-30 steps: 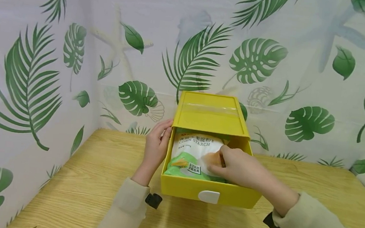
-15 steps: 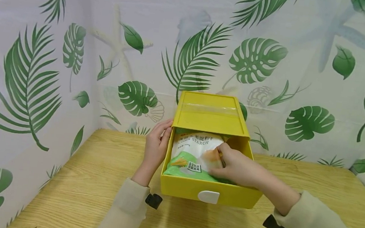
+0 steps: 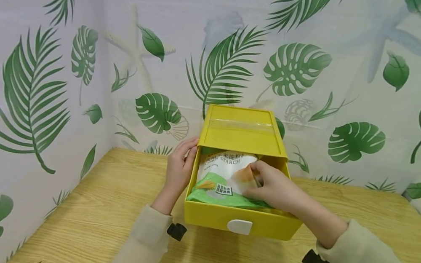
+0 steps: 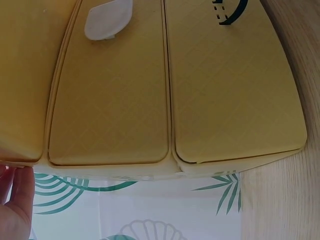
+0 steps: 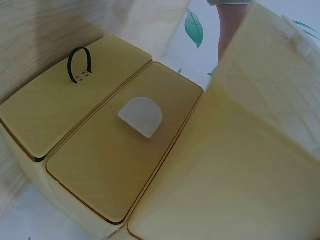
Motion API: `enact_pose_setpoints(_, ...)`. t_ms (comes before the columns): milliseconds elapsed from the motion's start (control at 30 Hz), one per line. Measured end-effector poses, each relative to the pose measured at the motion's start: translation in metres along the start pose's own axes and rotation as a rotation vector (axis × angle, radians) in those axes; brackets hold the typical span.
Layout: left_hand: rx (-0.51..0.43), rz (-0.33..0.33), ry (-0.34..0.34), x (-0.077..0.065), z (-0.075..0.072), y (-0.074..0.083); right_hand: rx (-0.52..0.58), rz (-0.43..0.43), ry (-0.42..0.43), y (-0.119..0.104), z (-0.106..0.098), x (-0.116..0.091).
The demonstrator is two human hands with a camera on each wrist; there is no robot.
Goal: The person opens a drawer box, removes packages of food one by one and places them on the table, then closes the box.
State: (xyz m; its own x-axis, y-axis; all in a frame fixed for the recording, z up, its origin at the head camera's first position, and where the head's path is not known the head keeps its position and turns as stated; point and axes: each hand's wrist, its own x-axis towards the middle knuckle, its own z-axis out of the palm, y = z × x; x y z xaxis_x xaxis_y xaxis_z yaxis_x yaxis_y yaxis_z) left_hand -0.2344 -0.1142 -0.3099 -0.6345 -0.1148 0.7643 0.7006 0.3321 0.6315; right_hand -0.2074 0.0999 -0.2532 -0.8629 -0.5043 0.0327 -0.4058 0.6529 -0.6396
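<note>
A green and white bag of corn starch (image 3: 215,178) lies in the pulled-out top drawer (image 3: 210,216) of a yellow drawer cabinet (image 3: 240,136). My right hand (image 3: 275,186) reaches into that drawer and pinches the bag at its right side, where the film bunches up. The fingertips of this hand are partly hidden by the bag. My left hand (image 3: 180,166) rests against the left side of the cabinet, its fingers along the upper edge. In the left wrist view, only the fingers and part of my left hand (image 4: 17,205) show, at the cabinet's edge.
Below the open drawer, a middle drawer (image 5: 100,165) with a white tab (image 5: 141,116) and a bottom drawer (image 5: 50,110) with a black loop handle (image 5: 71,65) are closed. A wooden table (image 3: 121,190) carries the cabinet. A leaf-print backdrop (image 3: 160,25) stands close behind.
My right hand has risen slightly with the bag's right side. The bag has shifted a little and slid further under the cabinet top at its upper left. My left hand has stayed put.
</note>
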Motion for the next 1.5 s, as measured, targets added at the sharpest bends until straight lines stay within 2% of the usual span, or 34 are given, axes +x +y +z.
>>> enact_pose_setpoints(267, 0.002, 0.003, 0.004, -0.001, 0.001, 0.000, 0.235, 0.085, 0.023, -0.002, -0.003, -0.002)
enact_pose_setpoints(467, -0.001, -0.007, 0.003, 0.000, 0.001, 0.001, 0.311, 0.079, 0.051, -0.004, -0.009, -0.005)
enact_pose_setpoints(633, 0.011, -0.005, 0.012, 0.000, 0.001, 0.001, 0.439, 0.081, 0.057, -0.006, -0.012, -0.009)
enact_pose_setpoints(900, -0.022, -0.026, -0.004, -0.001, 0.002, -0.001, 0.679, 0.045, 0.059, -0.015, -0.016, -0.021)
enact_pose_setpoints(1067, -0.016, -0.034, 0.002, 0.000, 0.002, 0.001, 0.799, -0.017, 0.025, -0.017, -0.022, -0.027)
enact_pose_setpoints(1300, -0.015, -0.034, 0.007, 0.001, 0.002, 0.002, 0.923, -0.153, -0.026, -0.017, -0.033, -0.039)
enact_pose_setpoints(1500, -0.024, -0.044, 0.005, 0.000, 0.000, 0.001, 0.983, -0.256, -0.007, -0.013, -0.040, -0.046)
